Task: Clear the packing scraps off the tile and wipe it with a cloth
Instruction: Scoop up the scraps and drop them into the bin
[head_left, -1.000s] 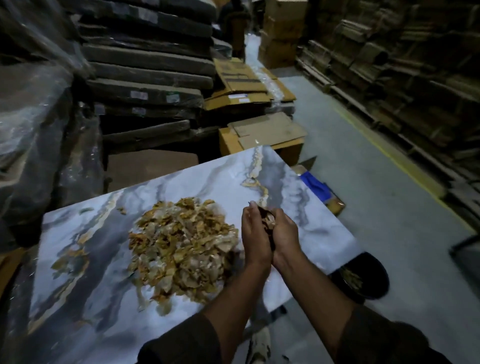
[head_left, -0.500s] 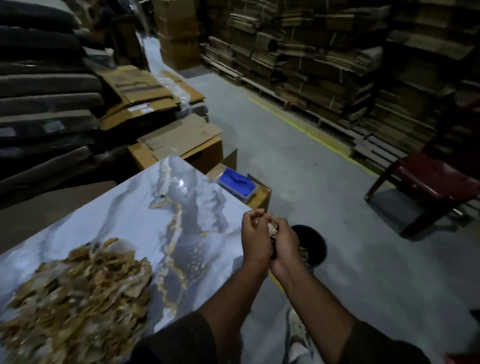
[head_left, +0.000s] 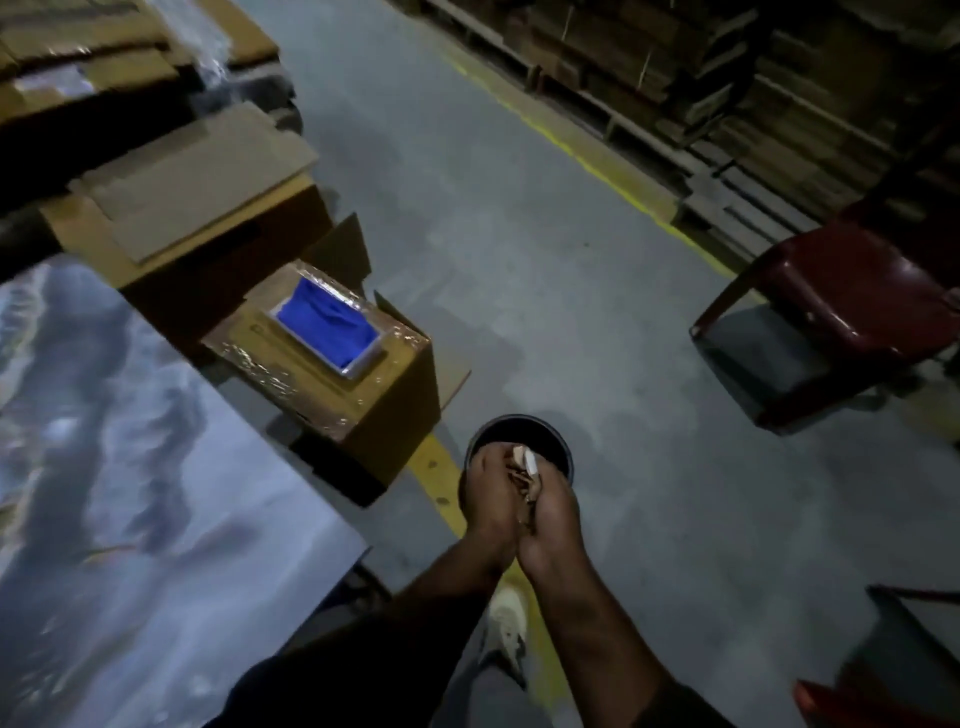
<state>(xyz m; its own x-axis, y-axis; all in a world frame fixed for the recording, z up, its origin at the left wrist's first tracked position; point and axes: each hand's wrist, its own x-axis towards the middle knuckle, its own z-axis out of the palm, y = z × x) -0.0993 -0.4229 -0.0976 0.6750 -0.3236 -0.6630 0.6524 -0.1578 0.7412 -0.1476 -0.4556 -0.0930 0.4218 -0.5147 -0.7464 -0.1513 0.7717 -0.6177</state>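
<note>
While cupped hands (head_left: 522, 499) hold scraps (head_left: 525, 467), the bucket (head_left: 558, 457) sits below.

Head-worn camera looks steeply down, close over floor (head_left: 597, 332) beside tile (head_left: 130, 467).

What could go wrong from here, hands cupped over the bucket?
1. The left hand and right hand hold the scraps over the near rim of the black bucket, not its middle; pieces released now could fall on the floor.
2. The scraps look light and loose; some may slip from between the palms.
3. The shoe stands just behind the bucket; a step forward could knock it over.
</note>
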